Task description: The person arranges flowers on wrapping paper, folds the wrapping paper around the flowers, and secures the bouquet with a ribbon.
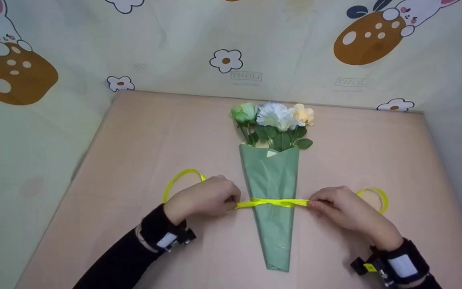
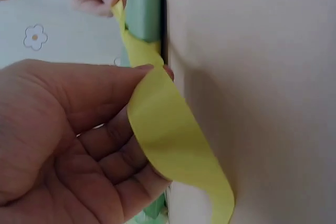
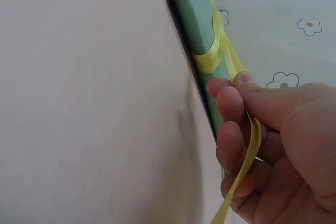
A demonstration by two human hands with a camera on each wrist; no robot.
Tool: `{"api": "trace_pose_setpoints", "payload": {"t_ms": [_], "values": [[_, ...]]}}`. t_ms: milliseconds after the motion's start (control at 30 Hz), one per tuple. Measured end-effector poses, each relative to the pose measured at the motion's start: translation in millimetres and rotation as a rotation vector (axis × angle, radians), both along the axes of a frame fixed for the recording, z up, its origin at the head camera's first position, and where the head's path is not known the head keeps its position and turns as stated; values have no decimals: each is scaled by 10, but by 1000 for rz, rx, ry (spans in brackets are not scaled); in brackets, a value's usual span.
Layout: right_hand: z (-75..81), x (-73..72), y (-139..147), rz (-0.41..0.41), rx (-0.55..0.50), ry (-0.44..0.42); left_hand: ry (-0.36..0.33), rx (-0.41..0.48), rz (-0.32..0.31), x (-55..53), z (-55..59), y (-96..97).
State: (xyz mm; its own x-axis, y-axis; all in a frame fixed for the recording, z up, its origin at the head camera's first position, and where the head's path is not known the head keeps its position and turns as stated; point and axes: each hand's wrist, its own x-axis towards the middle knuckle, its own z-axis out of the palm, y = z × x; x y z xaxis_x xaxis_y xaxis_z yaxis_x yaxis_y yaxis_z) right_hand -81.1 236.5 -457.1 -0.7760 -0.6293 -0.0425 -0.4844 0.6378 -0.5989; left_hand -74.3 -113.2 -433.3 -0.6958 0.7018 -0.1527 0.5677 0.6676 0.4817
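Note:
A bouquet in green wrapping paper (image 1: pixel 273 176) lies on the table, its narrow end toward me. Green, white-blue and peach flowers (image 1: pixel 277 115) with leaves stick out of the wide end. Around the wrap runs a yellow ribbon (image 1: pixel 273 202), crossed over itself at the front. My left hand (image 1: pixel 207 196) pinches one side of it between thumb and forefinger, left of the wrap; the loose tail (image 2: pixel 178 135) hangs past the palm. On the other side, my right hand (image 1: pixel 345 208) pinches the opposite end, and its tail (image 3: pixel 247 166) trails below the fingers. The ribbon is stretched straight between both hands.
The pinkish table (image 1: pixel 167 132) carries the bouquet. Behind it and at the left stands a pale cloth backdrop (image 1: pixel 175 44) printed with flowers, rabbits and brown fruit. Each wrist wears a black strap (image 1: pixel 403 263) with a small camera.

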Motion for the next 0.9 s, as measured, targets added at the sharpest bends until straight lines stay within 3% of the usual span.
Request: {"api": "trace_pose_setpoints", "payload": {"t_ms": [200,433,600,900], "values": [[-13,-27,62,-63,72,5,2,-14,-38,-75,-8,-174],[-1,-52,228,-125,141,-5,-98,-121,-29,-139,-25,-424],[19,-40,399,-165,152,31,-138,-137,-10,-163,-36,-556],[37,-56,464,-186,220,121,-78,-113,-33,-210,-86,-587]]}}
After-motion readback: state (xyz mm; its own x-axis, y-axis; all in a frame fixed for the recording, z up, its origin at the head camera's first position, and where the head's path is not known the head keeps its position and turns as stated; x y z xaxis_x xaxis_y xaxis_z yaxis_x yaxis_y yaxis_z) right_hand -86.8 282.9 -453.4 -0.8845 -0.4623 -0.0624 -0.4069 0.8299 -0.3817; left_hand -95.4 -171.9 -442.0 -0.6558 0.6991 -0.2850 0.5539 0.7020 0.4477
